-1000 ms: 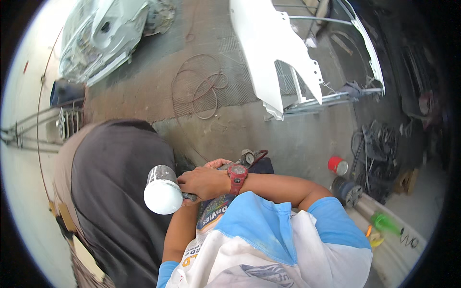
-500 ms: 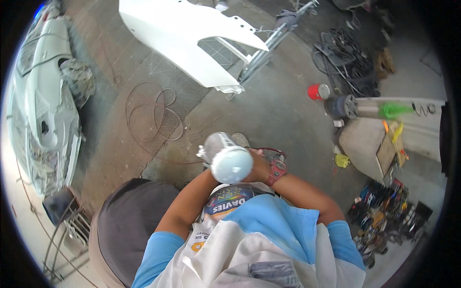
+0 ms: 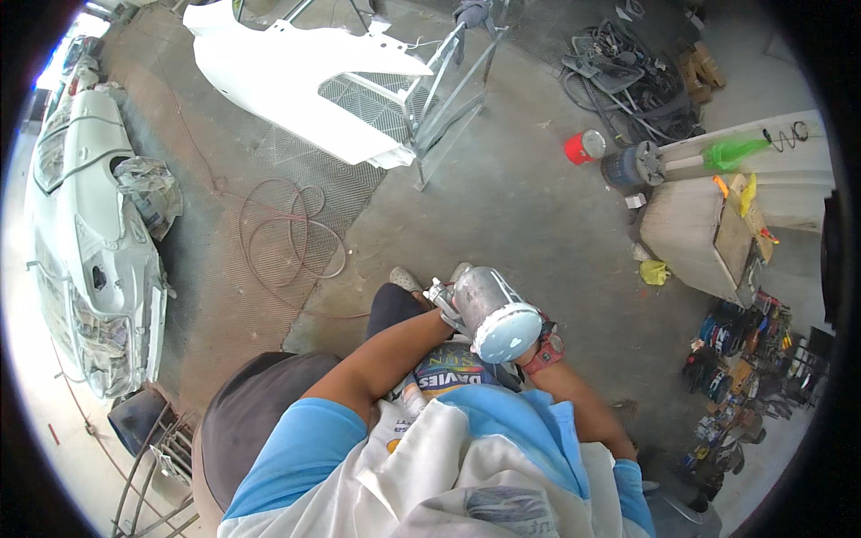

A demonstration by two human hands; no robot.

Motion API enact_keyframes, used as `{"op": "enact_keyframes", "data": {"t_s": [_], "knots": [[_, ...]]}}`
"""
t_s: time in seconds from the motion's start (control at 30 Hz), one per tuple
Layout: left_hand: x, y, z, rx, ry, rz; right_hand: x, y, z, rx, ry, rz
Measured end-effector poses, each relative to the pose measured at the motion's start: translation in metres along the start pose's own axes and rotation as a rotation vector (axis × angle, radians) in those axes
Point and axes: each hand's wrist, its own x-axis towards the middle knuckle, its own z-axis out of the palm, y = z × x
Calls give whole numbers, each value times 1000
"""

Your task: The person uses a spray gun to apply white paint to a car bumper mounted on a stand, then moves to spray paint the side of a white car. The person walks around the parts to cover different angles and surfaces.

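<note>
In front of my waist a spray gun (image 3: pixel 439 293) is tilted, its greyish paint-smeared cup (image 3: pixel 489 300) ending in a pale blue-white lid (image 3: pixel 508 334) turned up toward me. My left hand (image 3: pixel 448 319) is closed at the gun's metal body, beside the cup, with its fingers mostly hidden. Behind the lid lies my right hand (image 3: pixel 527 357), its fingers out of sight; a red watch (image 3: pixel 543 353) circles that wrist. A thin reddish hose (image 3: pixel 336 315) runs across the floor toward my legs.
Ahead, a white car fender (image 3: pixel 287 81) rests on a metal stand (image 3: pixel 448 117). A partly covered car body (image 3: pixel 90 211) stands at left. To the right are a red can (image 3: pixel 585 146), tangled dark parts (image 3: pixel 619 72), a box-like cabinet (image 3: pixel 686 224) and scattered tools (image 3: pixel 740 368).
The spray gun and its cup have moved right, with both hands, and the cup's side shows more. My view has shifted, so the fender appears farther up and left.
</note>
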Motion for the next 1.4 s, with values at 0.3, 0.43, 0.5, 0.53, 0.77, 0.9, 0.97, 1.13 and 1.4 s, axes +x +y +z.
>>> {"op": "enact_keyframes", "data": {"t_s": [0.3,0.43,0.5,0.53,0.77,0.9,0.97,1.13,1.4], "knots": [[5,34,-7,26,29,-32,25,13,-3,-123,-60,-175],[18,65,18,159,68,-80,62,3,5,-101,-12,-288],[23,90,39,276,95,-130,86,-17,11,26,1,-276],[25,100,50,349,107,-160,95,-26,6,-97,36,-346],[-12,231,119,1295,240,-508,203,-130,17,-86,326,-366],[-73,305,119,1334,733,-473,261,-156,32,-40,395,-250],[-126,330,106,1283,886,-359,279,-161,39,-48,404,-218],[-246,363,55,1178,1222,-347,303,-168,48,-77,450,-218],[-346,372,6,1338,1433,-492,277,-152,39,-199,715,-150]]}}
